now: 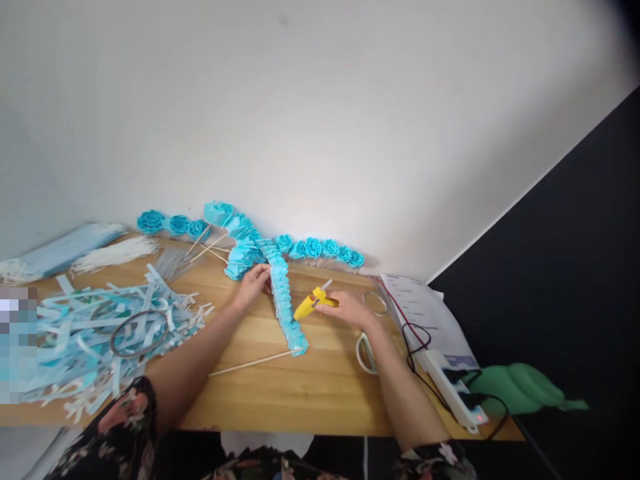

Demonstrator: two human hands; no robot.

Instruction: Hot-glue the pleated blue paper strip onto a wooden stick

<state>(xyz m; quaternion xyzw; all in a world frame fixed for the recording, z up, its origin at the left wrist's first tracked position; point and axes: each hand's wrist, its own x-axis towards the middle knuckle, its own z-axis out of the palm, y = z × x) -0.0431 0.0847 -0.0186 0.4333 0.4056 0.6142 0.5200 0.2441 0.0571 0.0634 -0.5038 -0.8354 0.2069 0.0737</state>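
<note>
Apparently for steadiness, left hand (254, 285) pinches long pleated blue paper strip (282, 287) on brown wooden tabletop (320, 393); right of strip, right hand (347, 308) grips yellow plastic glue gun (306, 306), nozzle near strip, presumably for aim.

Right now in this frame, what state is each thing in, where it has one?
Pleated blue band: stretched out, pinched at its edge by the left hand.
Yellow glue gun: gripped in the right hand, nozzle toward the band; on or off unclear.
Wooden stick: lying at the band's near end.
Power strip: plugs in, red light lit.
Blue paper roses: formed, lined up.
Cut paper strips: loose, heaped.
</note>
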